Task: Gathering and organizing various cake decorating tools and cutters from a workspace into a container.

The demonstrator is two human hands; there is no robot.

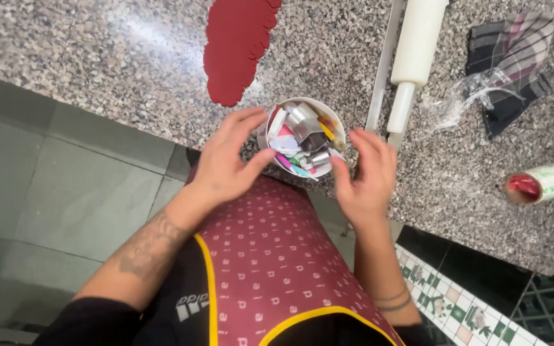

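Granite counter (97, 51) runs across the far side, seen from above by a person in a maroon apron (270, 256). At its near edge stands a white tub (302, 136) packed with metal cutters and coloured bits. The left hand (226, 163) cups the tub's left side, fingers spread and curled around the rim, thumb against the near wall. The right hand (365, 173) is open just right of the tub, fingertips at or close to its rim; contact is unclear. Far left of the tub lies a scalloped red sheet (235, 48). To the right lie a white rolling pin (413, 54), a plaid cloth (514, 57) with clear plastic, and a wrap roll (546, 181).
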